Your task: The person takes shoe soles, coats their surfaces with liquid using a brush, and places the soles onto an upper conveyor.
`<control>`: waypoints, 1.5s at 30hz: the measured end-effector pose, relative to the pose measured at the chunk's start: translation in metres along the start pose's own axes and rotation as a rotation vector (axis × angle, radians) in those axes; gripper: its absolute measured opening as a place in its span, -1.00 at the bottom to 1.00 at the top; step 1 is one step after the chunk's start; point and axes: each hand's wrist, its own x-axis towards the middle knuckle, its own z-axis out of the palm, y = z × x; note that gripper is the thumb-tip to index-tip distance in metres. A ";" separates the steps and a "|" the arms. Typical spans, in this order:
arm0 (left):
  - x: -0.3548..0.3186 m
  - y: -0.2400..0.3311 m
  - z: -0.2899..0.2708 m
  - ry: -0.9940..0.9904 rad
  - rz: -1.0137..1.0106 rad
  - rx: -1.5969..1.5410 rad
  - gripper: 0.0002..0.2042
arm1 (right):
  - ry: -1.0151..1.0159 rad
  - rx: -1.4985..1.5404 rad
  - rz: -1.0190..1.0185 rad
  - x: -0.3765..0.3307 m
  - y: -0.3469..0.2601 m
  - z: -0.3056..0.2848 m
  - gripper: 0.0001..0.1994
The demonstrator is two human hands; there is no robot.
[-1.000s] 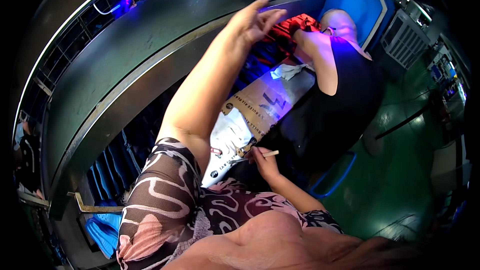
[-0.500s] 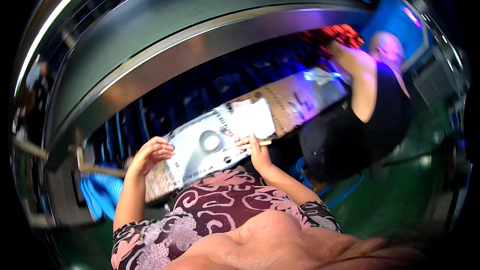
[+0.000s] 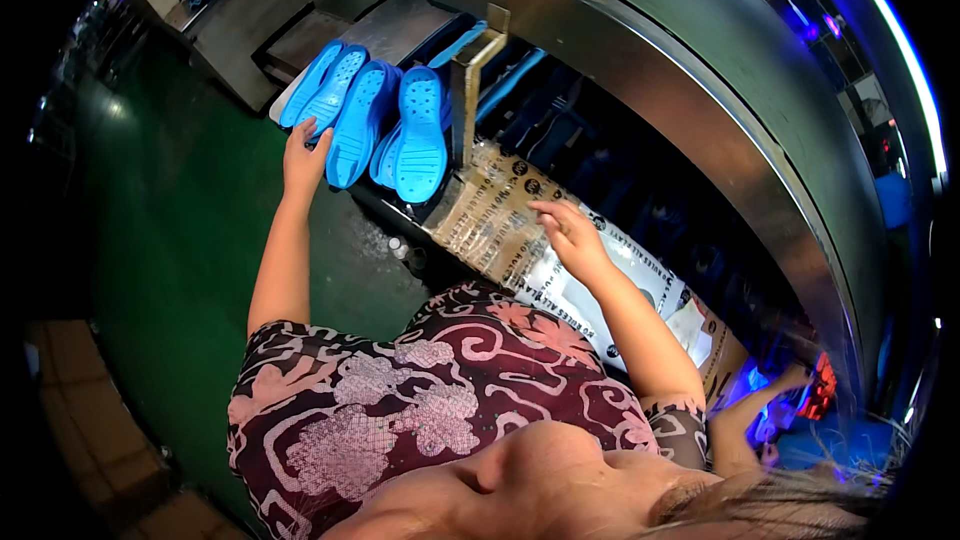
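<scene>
Several bright blue shoe soles with holes and ribbed heels lie side by side at the upper left. My left hand (image 3: 305, 155) grips the near heel end of one blue shoe sole (image 3: 343, 80) between thumb and fingers. Just right of that hand lies another sole (image 3: 357, 130), and farther right one more (image 3: 420, 130) sits over a sole partly hidden beneath it. My right hand (image 3: 570, 237) hovers over the printed cardboard cover (image 3: 490, 215), its fingers loosely bent and apart. Nothing shows in it.
An upright metal bracket (image 3: 466, 100) stands beside the soles. White printed sheeting (image 3: 570, 290) covers part of the board, with a grey round dish partly behind my right forearm. A long metal machine edge (image 3: 690, 70) curves across the right. Another person's arm (image 3: 745, 420) is at lower right.
My view has swung left to the blue soles. My left hand has gone from the white sheeting to a sole. The thin stick in my right hand no longer shows.
</scene>
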 end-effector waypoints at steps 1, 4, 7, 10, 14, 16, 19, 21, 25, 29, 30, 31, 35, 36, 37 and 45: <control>0.014 -0.007 -0.010 -0.036 -0.037 -0.010 -0.49 | -0.017 -0.001 -0.017 0.018 -0.017 0.008 -0.75; 0.038 -0.008 -0.005 -0.253 -0.232 -0.018 -0.34 | -0.083 -0.085 0.065 0.060 -0.034 0.028 -0.69; 0.050 -0.027 -0.002 -0.416 -0.405 -0.075 -0.21 | -0.107 -0.158 0.110 0.094 -0.030 0.055 -0.59; 0.052 -0.021 0.001 -0.394 -0.375 -0.108 -0.21 | -0.234 -0.178 0.251 0.110 -0.033 0.067 -0.47; 0.074 -0.001 -0.003 -0.308 -0.101 0.254 -0.24 | -0.266 -0.197 0.268 0.133 -0.032 0.088 -0.38; 0.078 -0.010 -0.002 -0.384 -0.141 0.217 -0.23 | -0.242 -0.079 0.278 0.143 -0.038 0.100 -0.36; 0.079 -0.015 0.014 -0.473 -0.167 0.149 -0.20 | -0.155 0.048 0.274 0.155 -0.017 0.115 -0.33; 0.083 -0.019 0.015 -0.467 -0.186 0.141 -0.17 | -0.289 0.373 0.678 0.170 -0.057 0.103 -0.32; 0.106 -0.040 0.019 -0.692 -0.289 -0.008 -0.16 | -0.051 0.201 0.370 0.178 -0.037 0.137 -0.30; 0.123 -0.003 0.021 -0.932 -0.313 -0.119 -0.18 | 0.039 0.024 0.417 0.193 0.003 0.160 -0.08; 0.118 0.002 0.025 -0.907 -0.403 -0.341 -0.20 | 0.033 0.069 0.508 0.198 -0.003 0.159 0.05; 0.116 0.004 0.027 -0.874 -0.490 -0.562 -0.21 | 0.040 0.070 0.504 0.201 -0.007 0.153 0.05; 0.107 0.000 0.023 -0.921 -0.501 -0.586 -0.23 | -0.271 0.591 0.905 0.207 -0.036 0.124 0.13; 0.102 0.019 0.012 -0.889 -0.518 -0.626 -0.24 | -0.188 0.579 0.793 0.205 -0.035 0.126 0.14; 0.093 0.006 0.014 -0.841 -0.495 -0.654 -0.25 | -0.108 0.564 0.681 0.202 -0.034 0.127 0.14; -0.055 0.038 -0.035 -0.721 -0.631 -0.739 -0.43 | -0.615 0.001 0.556 0.145 -0.072 0.069 -0.04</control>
